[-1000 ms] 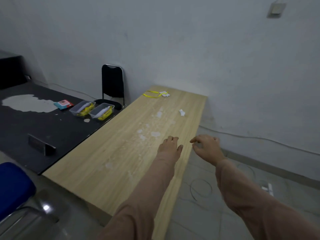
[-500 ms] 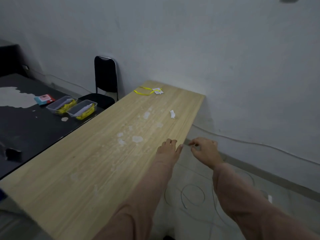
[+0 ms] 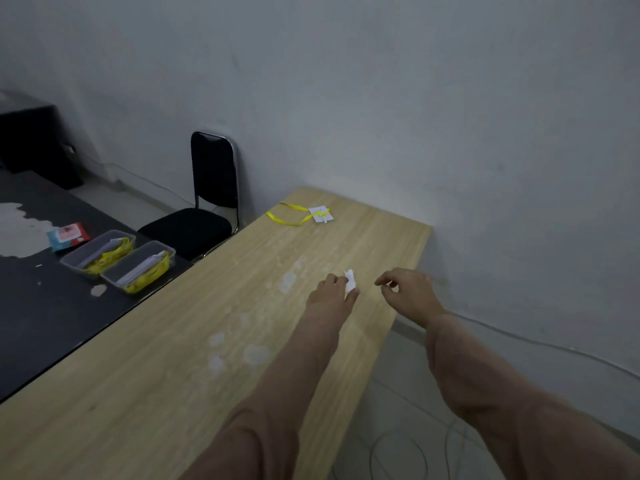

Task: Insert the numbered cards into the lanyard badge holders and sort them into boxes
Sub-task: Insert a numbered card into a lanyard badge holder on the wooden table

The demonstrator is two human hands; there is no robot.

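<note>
A small white card [image 3: 350, 280] lies on the wooden table [image 3: 173, 375] toward its right edge. My left hand [image 3: 330, 296] reaches flat across the table, and the card sits between its forefinger tip and thumb, touching them. My right hand [image 3: 410, 289] hovers just right of it over the table's edge, fingers loosely curled and holding nothing. At the far end of the table lies a yellow lanyard [image 3: 287, 218] with a white badge holder [image 3: 321, 215]. Two clear boxes [image 3: 98, 252] [image 3: 138, 268] holding yellow lanyards and white cards stand on the black table [image 3: 41, 323] to the left.
A red and blue packet [image 3: 68, 235] lies behind the boxes. A black chair [image 3: 207, 202] stands against the wall between the two tables. Cables [image 3: 398, 455] loop on the floor to the right of the wooden table. The grey wall runs close behind.
Both hands have moved forward along the table. My left hand has come up to the white card, which lay well ahead of it before. The view has come closer.
</note>
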